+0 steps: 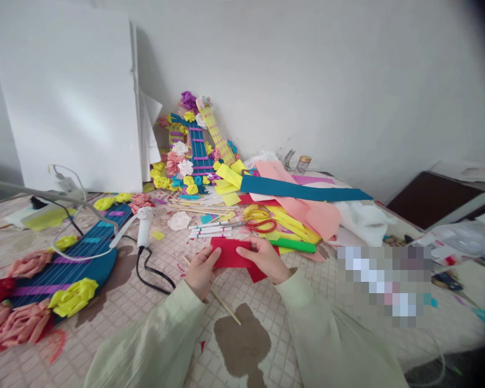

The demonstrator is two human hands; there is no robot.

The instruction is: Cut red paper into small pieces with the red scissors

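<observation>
Fingers of the left hand (201, 269) and right hand (267, 260), in the head view, pinch tightly at opposite ends of a flat, rectangular red paper piece (231, 255), its long axis running left to right between them, both equally near. Red-handled metal scissors (254, 227) lie just beyond.

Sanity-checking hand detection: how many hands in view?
2. The left hand pinches the red paper at its left edge; the right hand holds its right end. No other hand shows.
</observation>
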